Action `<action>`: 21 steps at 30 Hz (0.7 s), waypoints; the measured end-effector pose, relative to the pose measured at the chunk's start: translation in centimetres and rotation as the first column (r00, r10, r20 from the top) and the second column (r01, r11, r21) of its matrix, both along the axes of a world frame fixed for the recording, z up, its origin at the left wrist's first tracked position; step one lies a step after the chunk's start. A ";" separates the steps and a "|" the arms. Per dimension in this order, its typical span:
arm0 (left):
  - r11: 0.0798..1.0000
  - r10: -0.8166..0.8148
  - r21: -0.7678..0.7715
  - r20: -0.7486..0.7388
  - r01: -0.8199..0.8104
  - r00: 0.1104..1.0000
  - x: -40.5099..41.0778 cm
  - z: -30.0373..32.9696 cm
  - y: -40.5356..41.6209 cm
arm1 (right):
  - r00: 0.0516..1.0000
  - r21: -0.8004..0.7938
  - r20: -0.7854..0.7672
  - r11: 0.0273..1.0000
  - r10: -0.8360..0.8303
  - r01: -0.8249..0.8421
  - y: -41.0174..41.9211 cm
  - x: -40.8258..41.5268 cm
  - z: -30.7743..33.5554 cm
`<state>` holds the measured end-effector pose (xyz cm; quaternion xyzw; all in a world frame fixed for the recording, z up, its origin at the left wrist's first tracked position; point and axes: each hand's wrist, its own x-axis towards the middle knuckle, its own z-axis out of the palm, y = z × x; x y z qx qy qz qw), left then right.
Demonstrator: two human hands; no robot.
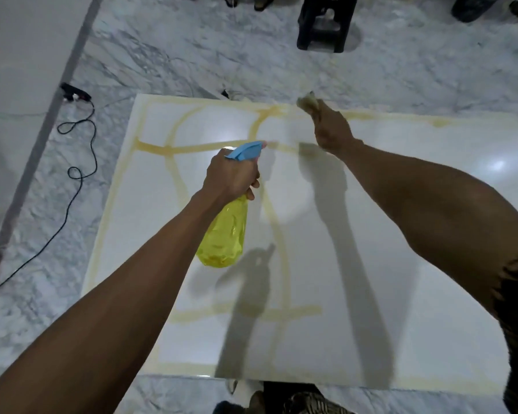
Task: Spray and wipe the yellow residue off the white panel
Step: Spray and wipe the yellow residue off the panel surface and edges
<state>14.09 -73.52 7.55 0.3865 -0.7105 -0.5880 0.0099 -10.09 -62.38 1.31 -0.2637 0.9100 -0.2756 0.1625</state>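
Yellow residue (pixel 174 149) runs in curved and straight bands over the white panel (pixel 401 204), which lies flat on a marble floor (pixel 168 55) with its long axis running left to right. The left hand (pixel 232 177) is wrapped around the neck of a yellow spray bottle (pixel 225 234), whose blue nozzle (pixel 245 149) points toward the far middle of the panel, at a crossing band just ahead of it. The right hand (pixel 332 131) is clenched on a pale cloth (pixel 308 101) and reaches to the far edge, where a thick streak follows the rim. That hand is the nearer one to the far-edge streak, so wiping there likely falls to it, sweeping along the edge. Most bands lie on the left half, left of and below the bottle. A black cable (pixel 78 174) trails on the floor left of the panel, and a dark stool (pixel 326 22) stands beyond the far edge, well apart.
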 end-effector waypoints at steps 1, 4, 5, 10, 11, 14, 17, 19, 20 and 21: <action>1.000 0.007 -0.004 -0.002 -0.007 1.000 -1.0 -0.6 -0.9 | 0.996 0.092 -0.060 0.994 0.064 -0.058 -1.5 -1.7 -1.3; 1.000 0.019 -0.007 -0.005 -0.019 1.000 -2.9 -2.9 -2.9 | 0.961 0.446 0.011 0.859 0.276 -0.252 -3.9 -3.8 -7.0; 1.000 0.008 -0.006 -0.009 -0.008 1.000 -3.2 -3.3 -3.2 | 0.958 0.499 0.034 0.826 0.284 -0.263 -3.9 -3.4 -9.1; 1.000 0.018 0.023 0.053 -0.019 0.998 -2.7 -4.6 -3.5 | 0.965 0.470 -0.043 0.858 0.259 -0.209 -2.0 0.9 -13.1; 1.000 0.014 0.018 0.072 -0.015 0.997 -2.4 -4.8 -3.4 | 0.958 0.480 -0.044 0.847 0.282 -0.228 -1.5 1.4 -13.0; 1.000 -0.026 0.004 0.110 0.026 0.994 -0.5 -4.6 -2.2 | 0.941 0.512 -0.060 0.819 0.334 -0.258 2.1 5.5 -13.1; 0.998 -0.055 0.024 0.106 0.053 0.993 2.2 -4.0 -0.4 | 0.933 0.473 -0.015 0.824 0.361 -0.311 6.5 11.3 -12.0; 0.997 -0.075 0.025 0.113 0.072 0.991 3.9 -3.8 0.7 | 0.928 0.494 -0.009 0.808 0.373 -0.320 8.9 15.0 -12.0; 0.996 -0.086 0.025 0.123 0.084 0.989 5.1 -3.6 1.6 | 0.931 0.509 -0.016 0.804 0.366 -0.307 10.3 17.0 -12.4; 0.995 -0.095 0.026 0.132 0.092 0.987 6.4 -3.5 2.4 | 0.938 0.507 -0.005 0.810 0.346 -0.296 11.7 19.1 -13.3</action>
